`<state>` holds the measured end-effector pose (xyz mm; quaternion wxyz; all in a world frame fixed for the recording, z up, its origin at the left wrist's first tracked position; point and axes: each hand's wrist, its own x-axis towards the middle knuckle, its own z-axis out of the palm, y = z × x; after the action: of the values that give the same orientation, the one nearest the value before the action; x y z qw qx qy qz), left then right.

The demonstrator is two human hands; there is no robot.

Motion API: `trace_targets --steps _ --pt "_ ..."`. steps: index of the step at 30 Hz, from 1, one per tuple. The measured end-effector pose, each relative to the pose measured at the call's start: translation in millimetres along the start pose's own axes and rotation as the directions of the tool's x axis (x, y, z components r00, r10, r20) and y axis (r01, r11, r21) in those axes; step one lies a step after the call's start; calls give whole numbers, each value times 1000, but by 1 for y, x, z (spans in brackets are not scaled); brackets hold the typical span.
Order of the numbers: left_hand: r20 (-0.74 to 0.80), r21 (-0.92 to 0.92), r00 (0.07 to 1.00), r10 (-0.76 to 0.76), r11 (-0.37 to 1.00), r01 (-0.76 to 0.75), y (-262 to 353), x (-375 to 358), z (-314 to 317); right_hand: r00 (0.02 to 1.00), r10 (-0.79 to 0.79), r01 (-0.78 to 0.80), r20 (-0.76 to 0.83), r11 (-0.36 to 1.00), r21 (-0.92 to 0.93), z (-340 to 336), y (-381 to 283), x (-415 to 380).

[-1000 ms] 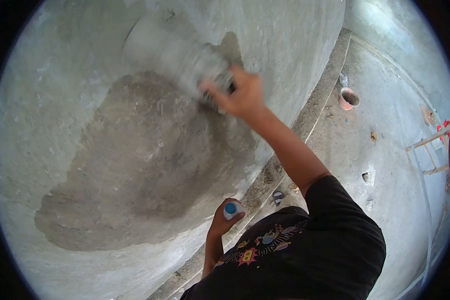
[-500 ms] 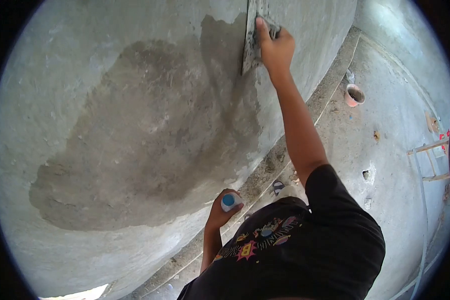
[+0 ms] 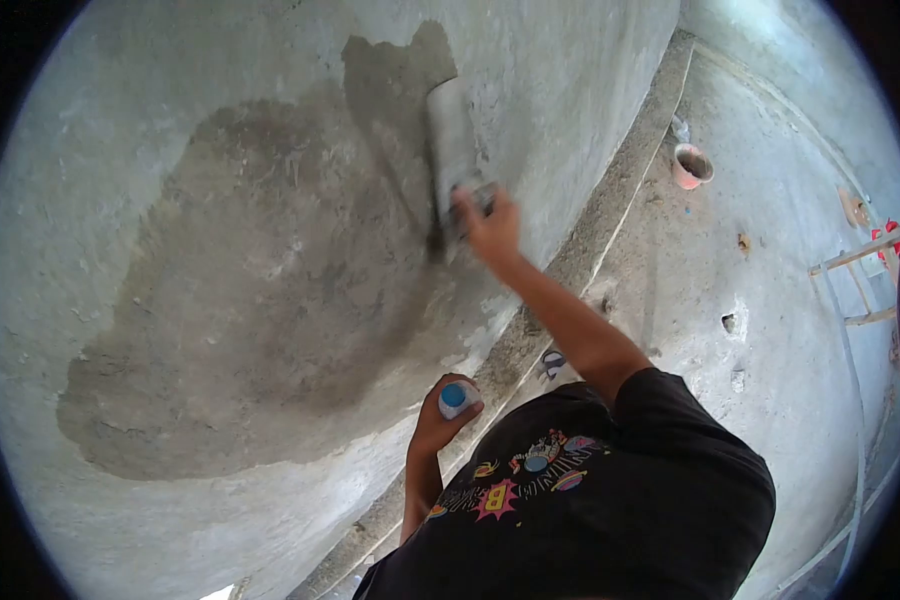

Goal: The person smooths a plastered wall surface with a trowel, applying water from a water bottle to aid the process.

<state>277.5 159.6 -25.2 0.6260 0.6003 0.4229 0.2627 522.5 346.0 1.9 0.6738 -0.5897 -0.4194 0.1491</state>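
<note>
My right hand (image 3: pixel 494 225) is wrapped round the handle of a plastering trowel (image 3: pixel 452 125). The trowel's long blade lies close against the grey wall (image 3: pixel 220 60), at the right side of a dark damp patch (image 3: pixel 240 280); whether its whole face touches cannot be made out. Motion smears the hand and the trowel's lower end somewhat. Lower down, near my shirt, my left hand (image 3: pixel 432 428) grips a whitish bottle (image 3: pixel 459 400) with its blue cap (image 3: pixel 453 395) facing up toward me.
A pink bucket (image 3: pixel 688 172) with dark contents stands on the floor (image 3: pixel 710 260) at right. A wooden frame (image 3: pixel 855 250), perhaps a ladder, is at the far right. Along the wall's foot runs a rough strip (image 3: pixel 610 205). A small hole (image 3: pixel 728 323) shows in the floor.
My right hand has swept the trowel down and left across the wall, and the blade's angle has turned. My left hand keeps the bottle in nearly the same place.
</note>
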Motion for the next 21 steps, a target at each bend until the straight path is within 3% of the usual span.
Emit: trace_targets --steps 1,2,4,5,7,8,10,11,13,14,16,18,20,21 --pt "2 -3 1000 1 1000 -1 0 2 2 989 -105 107 108 994 -11 7 -10 -18" --pt "18 35 1000 13 999 -14 -1 2 3 989 -104 106 109 994 -11 7 -12 -26" --pt "33 84 999 26 996 -28 2 -1 2 923 -304 340 235 931 -134 11 -17 -36" --pt "20 84 1000 24 996 -26 8 -4 4 923 -308 343 230 930 -130 12 -16 -34" --pt "7 77 999 39 996 -39 9 -7 6 984 -175 168 24 969 180 8 -8 -27" --pt "-26 45 999 35 998 -34 7 -11 6 983 -183 175 26 968 180 3 -11 -21" --pt "-84 -8 996 16 1000 -17 6 -14 8 990 135 -132 -48 990 44 -6 -28 1" --pt "-91 -9 996 14 1000 -15 5 -18 9 990 137 -135 -41 990 46 -3 -40 7" --pt "-90 73 996 17 997 -10 6 -21 9 994 -57 73 -99 984 165 7 -69 25" --pt "-93 75 995 18 997 -11 4 -23 8 994 -58 74 -97 983 168 7 -82 38" --pt "-123 7 992 2 1000 -1 -2 -25 7 956 -289 289 -58 957 -2 3 -106 70" --pt "-131 9 991 -10 1000 11 -1 -25 5 931 -328 325 -161 945 -46 -9 -122 119" --pt "-144 6 989 -29 1000 30 -1 -27 9 900 -308 251 -308 945 -211 -26 -125 181" --pt "-145 18 989 -24 999 26 0 -29 10 906 -298 242 -300 947 -211 -32 -143 180"
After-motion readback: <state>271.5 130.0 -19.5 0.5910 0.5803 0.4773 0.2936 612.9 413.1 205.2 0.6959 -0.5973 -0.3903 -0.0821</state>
